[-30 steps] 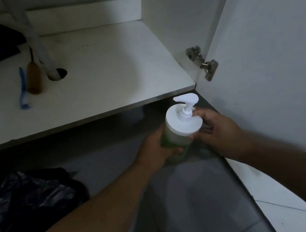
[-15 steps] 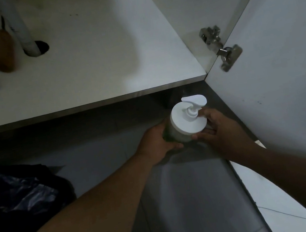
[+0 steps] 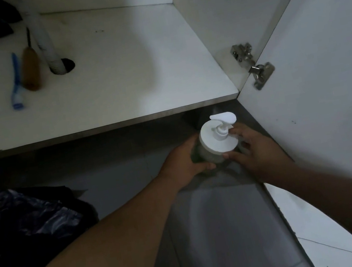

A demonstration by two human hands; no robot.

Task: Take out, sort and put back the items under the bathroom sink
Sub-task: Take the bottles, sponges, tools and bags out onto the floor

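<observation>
A pump bottle [image 3: 214,140] with a wide white lid and a white pump head stands low over the grey floor, just in front of the cabinet's right corner. My left hand [image 3: 183,163] grips its greenish body from the left. My right hand [image 3: 252,150] holds the lid's right rim with thumb and fingers. Whether the bottle's base touches the floor is hidden. On the white cabinet shelf [image 3: 126,76] lie a blue toothbrush [image 3: 16,84] and a brown brush [image 3: 30,69].
A white drain pipe [image 3: 45,43] goes down through a hole in the shelf. Bottles and dark items stand at the far left back. The open cabinet door [image 3: 321,62] with its hinge [image 3: 252,64] is close on the right. A black plastic bag [image 3: 23,228] lies at the left on the floor.
The bottle has sunk lower toward the floor with both hands still on it. The view shifted slightly over the shelf.
</observation>
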